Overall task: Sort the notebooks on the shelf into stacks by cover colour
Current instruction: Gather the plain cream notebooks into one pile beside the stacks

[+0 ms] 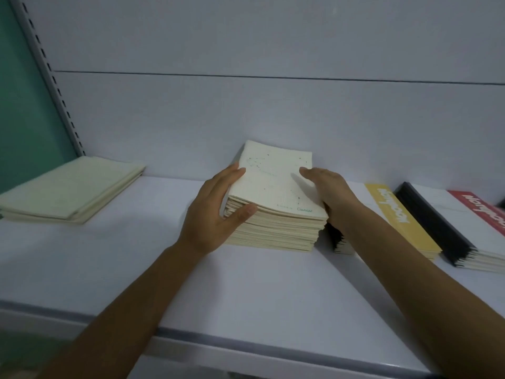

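A tall stack of cream notebooks (276,231) stands in the middle of the white shelf (246,291). Its top notebook (276,181) shows a faint constellation drawing and the word "Cancer". My left hand (216,212) grips the stack's left side, thumb on the front edge, fingers along the top notebook's left edge. My right hand (328,190) holds the right side, fingers lying on the top cover. A low pile of cream notebooks (71,190) lies at the far left. A black-spined notebook (337,239) sits partly hidden under my right wrist.
To the right lie a yellow notebook (399,214), a black one (434,228) on a white-paged pile, and a red one (483,212) at the frame edge. The shelf's back panel is close behind. A slotted metal upright (52,77) and green wall stand at the left.
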Available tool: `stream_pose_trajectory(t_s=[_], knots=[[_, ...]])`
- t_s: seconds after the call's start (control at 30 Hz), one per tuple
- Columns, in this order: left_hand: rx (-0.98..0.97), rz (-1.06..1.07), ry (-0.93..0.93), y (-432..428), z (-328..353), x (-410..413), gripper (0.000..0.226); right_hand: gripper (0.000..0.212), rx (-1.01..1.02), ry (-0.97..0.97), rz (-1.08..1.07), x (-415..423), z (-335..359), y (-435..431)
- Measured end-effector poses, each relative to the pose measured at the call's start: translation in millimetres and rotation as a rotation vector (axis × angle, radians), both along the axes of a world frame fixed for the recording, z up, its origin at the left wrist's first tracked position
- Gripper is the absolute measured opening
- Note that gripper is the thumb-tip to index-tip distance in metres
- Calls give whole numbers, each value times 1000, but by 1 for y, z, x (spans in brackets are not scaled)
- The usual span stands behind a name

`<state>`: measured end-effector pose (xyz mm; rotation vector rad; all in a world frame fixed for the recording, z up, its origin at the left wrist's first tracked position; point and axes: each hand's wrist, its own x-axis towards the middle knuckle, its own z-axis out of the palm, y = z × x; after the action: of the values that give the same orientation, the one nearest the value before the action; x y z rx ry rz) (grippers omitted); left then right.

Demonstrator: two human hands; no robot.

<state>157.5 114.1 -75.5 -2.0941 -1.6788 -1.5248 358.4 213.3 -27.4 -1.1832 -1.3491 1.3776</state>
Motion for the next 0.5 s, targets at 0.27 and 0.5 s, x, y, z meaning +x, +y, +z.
stream_pose_trajectory(t_s=[0.27,0.5], knots=[[-113,87,52,-14,12,5,76,50,-91,105,85,13,5,-5],[-153,103,2,-30,19,10,89,59,-27,77,46,17,17,-3]])
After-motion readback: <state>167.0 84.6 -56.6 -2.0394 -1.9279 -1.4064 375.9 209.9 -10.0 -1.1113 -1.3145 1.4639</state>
